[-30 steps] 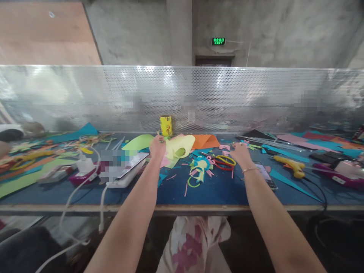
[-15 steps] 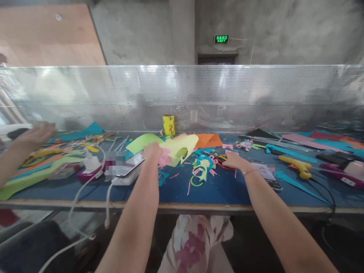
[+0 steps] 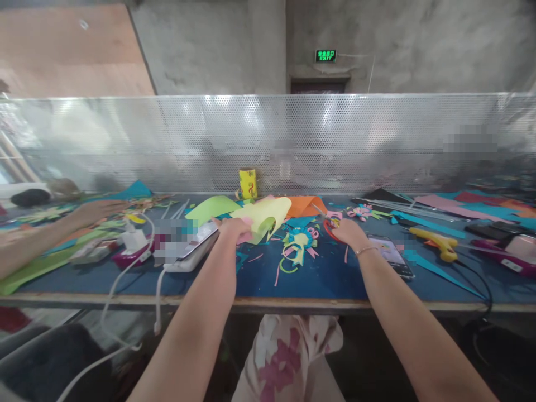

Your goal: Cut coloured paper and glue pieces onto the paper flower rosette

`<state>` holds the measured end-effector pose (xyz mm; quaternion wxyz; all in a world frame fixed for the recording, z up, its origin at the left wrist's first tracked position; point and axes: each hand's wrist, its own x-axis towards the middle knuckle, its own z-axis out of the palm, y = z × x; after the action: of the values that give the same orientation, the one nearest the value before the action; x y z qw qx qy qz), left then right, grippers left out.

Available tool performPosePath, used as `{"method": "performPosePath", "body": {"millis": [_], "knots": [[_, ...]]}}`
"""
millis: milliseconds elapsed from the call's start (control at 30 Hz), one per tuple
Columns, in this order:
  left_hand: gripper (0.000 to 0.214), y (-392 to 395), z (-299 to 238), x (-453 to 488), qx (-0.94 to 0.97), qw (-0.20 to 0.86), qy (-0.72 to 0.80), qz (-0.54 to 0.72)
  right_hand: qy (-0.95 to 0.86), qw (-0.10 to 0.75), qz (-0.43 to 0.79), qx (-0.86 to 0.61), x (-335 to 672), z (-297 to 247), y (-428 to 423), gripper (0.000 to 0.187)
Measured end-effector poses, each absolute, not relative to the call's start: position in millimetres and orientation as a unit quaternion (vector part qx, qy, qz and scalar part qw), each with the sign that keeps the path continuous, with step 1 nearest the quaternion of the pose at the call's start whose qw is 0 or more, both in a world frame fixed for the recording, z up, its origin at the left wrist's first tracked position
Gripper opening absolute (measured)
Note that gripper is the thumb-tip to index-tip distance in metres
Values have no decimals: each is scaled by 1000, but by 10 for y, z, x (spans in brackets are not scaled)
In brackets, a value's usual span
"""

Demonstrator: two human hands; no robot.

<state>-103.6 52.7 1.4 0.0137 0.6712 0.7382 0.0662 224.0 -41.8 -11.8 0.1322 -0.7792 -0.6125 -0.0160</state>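
Observation:
My right hand [image 3: 348, 232] is closed round the red-handled scissors [image 3: 328, 228]; their blades point up and to the left. My left hand [image 3: 235, 228] is at a piece of pink paper [image 3: 245, 234], its thumb side closed on the paper's edge. One finger sticks out left toward a phone [image 3: 201, 239] propped on a white power strip [image 3: 184, 262]. A curled pale yellow sheet [image 3: 263, 215] with a cut hole lies just beyond this hand. Between my hands sits a blue, yellow and pink paper flower [image 3: 300, 240].
A yellow glue gun [image 3: 438, 243] and a second phone [image 3: 390, 254] lie to the right. Orange paper [image 3: 301, 205], green paper [image 3: 213, 206] and a yellow packet [image 3: 247, 183] are toward the back. A co-worker's hand [image 3: 94, 212] reaches in at left. White cables [image 3: 109, 296] hang over the front edge.
The red scissors have come up off the table in my right hand, blades tilted upward. My left hand has shifted slightly right and lower. The co-worker's hand has come down onto their papers.

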Motion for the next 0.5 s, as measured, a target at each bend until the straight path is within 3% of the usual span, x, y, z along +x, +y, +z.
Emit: {"method": "performPosePath", "body": {"millis": [267,500], "knots": [[18,352,41,-900,714,-28,673,190,-611,172,-13,-773,2210,-118,-371,31],[32,335,126,-764,745,-67,555,365,-582,331,-51,-741,2131,-106,-337,32]]}}
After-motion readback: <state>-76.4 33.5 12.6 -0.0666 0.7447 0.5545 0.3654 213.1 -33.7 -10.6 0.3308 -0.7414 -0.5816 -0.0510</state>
